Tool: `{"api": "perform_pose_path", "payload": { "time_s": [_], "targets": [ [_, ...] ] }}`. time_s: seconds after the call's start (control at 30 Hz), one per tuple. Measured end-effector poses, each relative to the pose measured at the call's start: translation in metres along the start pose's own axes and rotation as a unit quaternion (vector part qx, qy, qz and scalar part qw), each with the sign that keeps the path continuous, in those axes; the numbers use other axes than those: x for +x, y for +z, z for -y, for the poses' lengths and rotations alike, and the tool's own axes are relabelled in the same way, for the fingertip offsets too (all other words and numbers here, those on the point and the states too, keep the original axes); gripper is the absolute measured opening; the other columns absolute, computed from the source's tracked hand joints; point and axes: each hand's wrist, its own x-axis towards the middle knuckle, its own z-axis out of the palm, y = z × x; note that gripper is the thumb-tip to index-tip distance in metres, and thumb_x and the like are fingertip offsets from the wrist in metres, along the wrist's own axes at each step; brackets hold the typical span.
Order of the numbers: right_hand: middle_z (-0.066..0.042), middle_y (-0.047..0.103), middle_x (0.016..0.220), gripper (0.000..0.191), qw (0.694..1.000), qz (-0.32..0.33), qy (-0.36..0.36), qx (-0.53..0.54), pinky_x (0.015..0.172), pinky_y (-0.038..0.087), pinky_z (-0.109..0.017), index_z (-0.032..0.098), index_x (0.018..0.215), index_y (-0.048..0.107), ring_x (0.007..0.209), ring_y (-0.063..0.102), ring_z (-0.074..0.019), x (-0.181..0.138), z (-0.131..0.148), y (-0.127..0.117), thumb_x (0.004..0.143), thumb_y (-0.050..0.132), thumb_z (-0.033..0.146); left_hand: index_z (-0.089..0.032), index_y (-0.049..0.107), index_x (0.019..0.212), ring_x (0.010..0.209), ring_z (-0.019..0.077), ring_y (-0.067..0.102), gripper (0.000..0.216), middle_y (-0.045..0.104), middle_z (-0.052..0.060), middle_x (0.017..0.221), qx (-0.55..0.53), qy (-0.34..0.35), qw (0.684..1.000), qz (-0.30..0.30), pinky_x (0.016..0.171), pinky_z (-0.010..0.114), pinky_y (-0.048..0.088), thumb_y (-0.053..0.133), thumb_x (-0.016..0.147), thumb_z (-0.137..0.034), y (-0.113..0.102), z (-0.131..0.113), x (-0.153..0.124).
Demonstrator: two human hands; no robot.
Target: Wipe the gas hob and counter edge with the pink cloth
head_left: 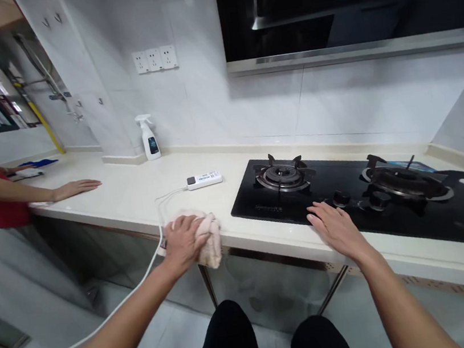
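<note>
Under my left hand (184, 241) lies a crumpled pale pink cloth (210, 240), draped over the front edge of the cream countertop (121, 184). The fingers are curled over the cloth and press it to the edge. My right hand (334, 226) rests flat, fingers stretched out, on the front edge of the black gas hob (261, 198), left of its control knobs (341, 198). It holds nothing. A white power bank or adapter-like box (205, 180) sits on the counter beyond the cloth, with a white cable (143, 278) running past my left hand and down.
A white spray bottle (149, 138) stands against the wall. Two burners (283, 175) with raised pan supports are on the hob, below a black range hood (346, 2). At the left, another person's hand (76, 188) rests on the counter near a blue item (40, 163).
</note>
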Motion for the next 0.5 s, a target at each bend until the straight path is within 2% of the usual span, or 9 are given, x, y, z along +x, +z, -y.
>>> {"api": "perform_pose_path", "payload": {
  "time_s": [0.1, 0.2, 0.37, 0.5],
  "targets": [
    [-0.011, 0.06, 0.156, 0.061, 1.0, -0.007, -0.001, 0.023, 0.124, 0.035, -0.059, 0.025, 0.138, 0.067, 0.15, 0.049, -0.0309, -0.001, -0.002, -0.001, 0.11, 0.022, 0.056, -0.026, 0.066, 0.139, 0.121, 0.0345, 0.056, 0.049, 0.07, 0.011, 0.133, -0.002, 0.048, 0.999, 0.02, 0.097, 0.051, 0.041, 0.048, 0.104, -0.057, -0.015, -0.07, 0.012],
    [-0.011, 0.062, 0.153, 0.064, 0.998, -0.004, 0.007, 0.056, 0.125, 0.032, -0.062, 0.025, 0.136, 0.068, 0.151, 0.048, -0.0312, -0.002, -0.003, -0.003, 0.109, 0.02, 0.059, -0.025, 0.067, 0.135, 0.113, 0.0307, 0.058, 0.049, 0.071, 0.01, 0.126, -0.017, 0.115, 0.992, 0.04, 0.092, 0.047, 0.04, 0.045, 0.106, -0.058, -0.031, -0.128, 0.03],
    [-0.011, 0.064, 0.149, 0.069, 0.991, -0.017, 0.038, 0.13, 0.125, 0.031, -0.063, 0.027, 0.131, 0.07, 0.148, 0.051, -0.0305, 0.0, 0.001, -0.01, 0.107, 0.018, 0.066, -0.018, 0.072, 0.108, 0.102, 0.0286, 0.06, 0.048, 0.07, 0.011, 0.108, -0.028, 0.132, 0.99, 0.052, 0.087, 0.045, 0.039, 0.039, 0.11, -0.052, -0.041, -0.199, 0.054],
    [-0.014, 0.067, 0.142, 0.071, 0.973, -0.055, 0.036, 0.221, 0.125, 0.037, -0.056, 0.025, 0.125, 0.072, 0.14, 0.057, -0.0293, 0.002, -0.003, -0.013, 0.104, 0.025, 0.073, -0.018, 0.072, 0.113, 0.102, 0.0284, 0.059, 0.049, 0.07, 0.011, 0.11, -0.08, 0.215, 0.972, 0.05, 0.087, 0.044, 0.041, 0.041, 0.109, -0.055, -0.034, -0.256, 0.058]
  ]
}}
